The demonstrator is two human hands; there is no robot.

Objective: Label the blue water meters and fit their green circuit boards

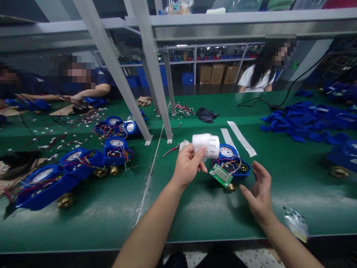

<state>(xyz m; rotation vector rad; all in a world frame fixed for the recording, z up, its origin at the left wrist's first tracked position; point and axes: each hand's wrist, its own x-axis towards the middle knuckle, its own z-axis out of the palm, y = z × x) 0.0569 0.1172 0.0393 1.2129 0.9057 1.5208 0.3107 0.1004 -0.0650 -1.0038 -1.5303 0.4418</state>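
White cylinder (206, 146) clamped in raised left hand (187, 166) grip; right hand (259, 194) lower, grip apart.

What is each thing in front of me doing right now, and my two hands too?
left hand: shut around the white cylinder
white cylinder: held up, barcode label showing
right hand: open, empty
blue meter: lying down, cover off, wires showing
green board: out of the meter, tilted, wired to it
paper strips: lying flat
left meters: open, wires showing
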